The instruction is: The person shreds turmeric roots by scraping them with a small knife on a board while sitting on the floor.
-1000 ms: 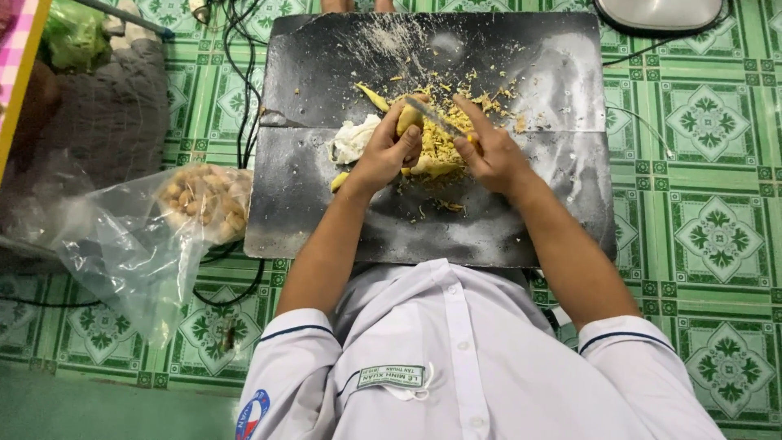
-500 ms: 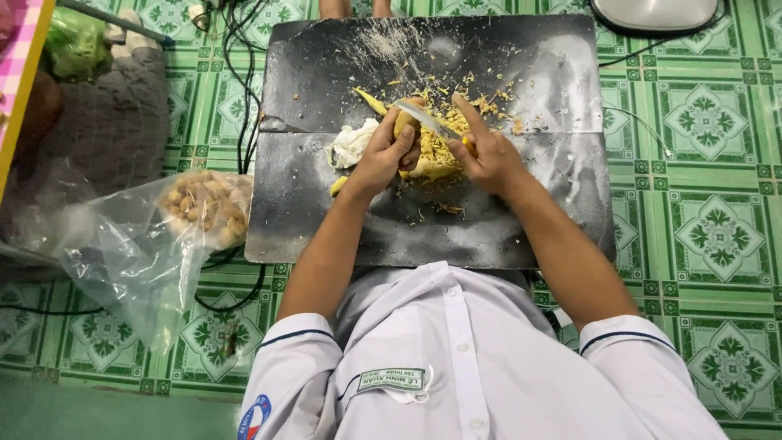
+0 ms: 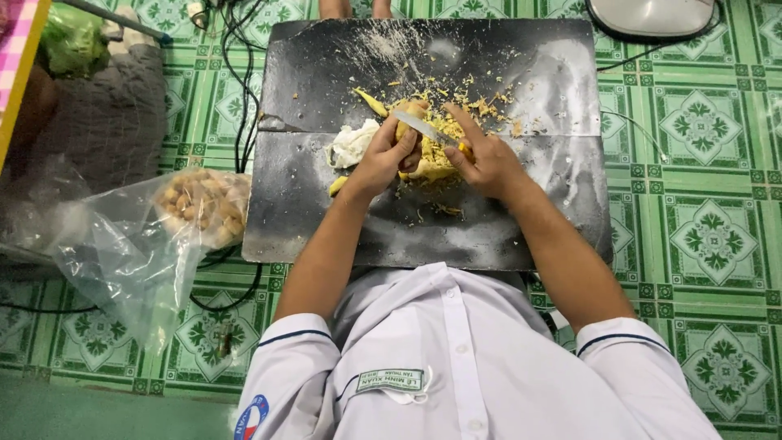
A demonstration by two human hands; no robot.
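Knife (image 3: pixel 425 129) blade is pointing up-left, right hand (image 3: pixel 481 159) gripping its handle; left hand (image 3: pixel 381 159) is clasping the yellow piece (image 3: pixel 409 118).

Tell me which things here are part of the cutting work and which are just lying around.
In use:
left hand gripping the yellow piece
right hand holding the knife
dark board
yellow scraps

Lying about:
clear bag of brown lumps
black cables
white wad
grey cloth

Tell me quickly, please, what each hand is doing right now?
Left hand: closed on a yellow piece.
Right hand: closed on a knife, blade against the piece.
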